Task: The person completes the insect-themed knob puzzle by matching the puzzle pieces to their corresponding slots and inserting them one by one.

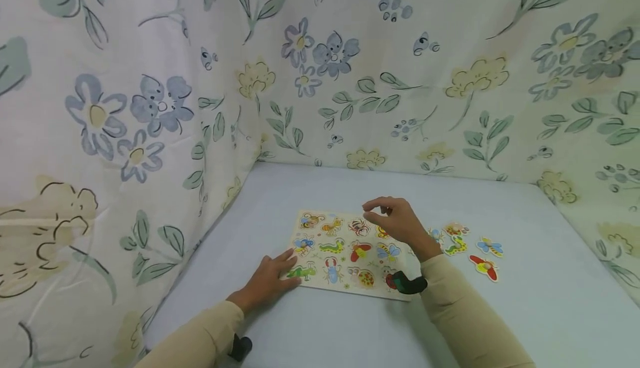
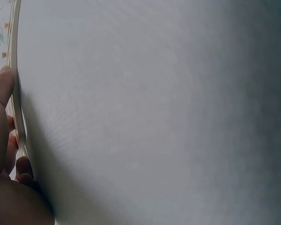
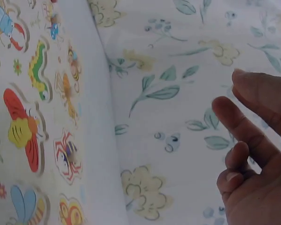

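Observation:
A wooden insect puzzle board (image 1: pixel 345 287) lies flat on the table, printed with a caterpillar, a spider, a red-winged beetle and several other bugs. My left hand (image 1: pixel 270 279) holds its near left corner, thumb along the near edge and fingers at the left side; the left wrist view shows the thumb (image 2: pixel 2 89) against the board's edge. Above the far right part of the board hovers my right hand (image 1: pixel 397 220), with thumb and forefinger apart and nothing between them. The spider piece (image 3: pixel 68 157) shows in the right wrist view, apart from the fingers.
Right of the board lie several loose puzzle pieces, among them a red-winged beetle (image 1: pixel 484 268), a bee (image 1: pixel 490 247) and a caterpillar (image 1: pixel 455 245). My right forearm (image 1: pixel 465 307) partly covers the board's right side. Flowered curtains (image 1: pixel 350 118) enclose the white table (image 1: pixel 310 184).

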Available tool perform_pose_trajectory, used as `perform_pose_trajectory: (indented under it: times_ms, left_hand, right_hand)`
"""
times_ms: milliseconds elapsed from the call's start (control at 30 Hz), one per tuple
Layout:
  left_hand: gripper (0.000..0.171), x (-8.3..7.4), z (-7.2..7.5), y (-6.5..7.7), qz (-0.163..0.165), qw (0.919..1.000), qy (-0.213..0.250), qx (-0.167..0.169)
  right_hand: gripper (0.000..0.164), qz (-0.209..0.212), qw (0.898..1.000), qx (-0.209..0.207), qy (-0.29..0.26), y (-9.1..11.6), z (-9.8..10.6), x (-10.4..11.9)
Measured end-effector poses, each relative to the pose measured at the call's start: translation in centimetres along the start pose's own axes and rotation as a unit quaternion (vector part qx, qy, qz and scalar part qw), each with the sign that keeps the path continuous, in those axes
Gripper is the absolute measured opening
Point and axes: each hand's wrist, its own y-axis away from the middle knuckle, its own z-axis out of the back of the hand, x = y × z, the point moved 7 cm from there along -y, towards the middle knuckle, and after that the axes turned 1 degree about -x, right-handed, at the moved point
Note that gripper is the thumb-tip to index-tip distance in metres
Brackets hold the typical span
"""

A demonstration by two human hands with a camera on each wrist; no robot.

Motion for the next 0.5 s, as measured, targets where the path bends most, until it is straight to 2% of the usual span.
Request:
perform_pose_trajectory:
  times_ms: [233,500]
  left_hand:
    - [0.064,0.1,-0.1,0.1,0.005,1.0,-0.006,-0.001]
    - [0.062,-0.3,-0.1,0.2,0.001,1.0,-0.005,0.003]
  right_hand:
    - [0.015,-0.053,0.999,-0.012,-0.002,1.7,2.8,-2.1]
    - [0.018,-0.057,0.998,-0.03,0.007,3.7,5.4,-4.6]
